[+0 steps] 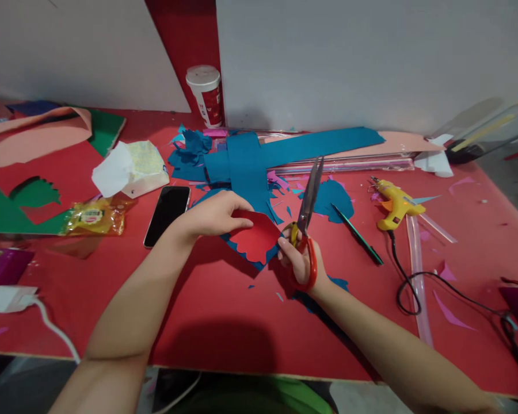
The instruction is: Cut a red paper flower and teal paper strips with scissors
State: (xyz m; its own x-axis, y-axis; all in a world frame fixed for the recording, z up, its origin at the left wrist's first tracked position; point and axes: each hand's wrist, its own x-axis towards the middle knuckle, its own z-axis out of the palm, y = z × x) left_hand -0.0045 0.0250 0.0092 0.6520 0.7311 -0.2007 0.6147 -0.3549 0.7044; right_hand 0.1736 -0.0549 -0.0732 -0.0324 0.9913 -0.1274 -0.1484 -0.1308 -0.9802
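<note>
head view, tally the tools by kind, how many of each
scissors: 1, in the right hand
glue gun: 1
pen: 1
total: 3

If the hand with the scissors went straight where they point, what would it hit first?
Probably the long blue paper strip, just past the tips of the scissors in the right hand; depth is unclear.

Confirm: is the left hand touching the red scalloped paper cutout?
Touching. Head view: the left hand covers the upper left edge of the red scalloped paper cutout.
</note>
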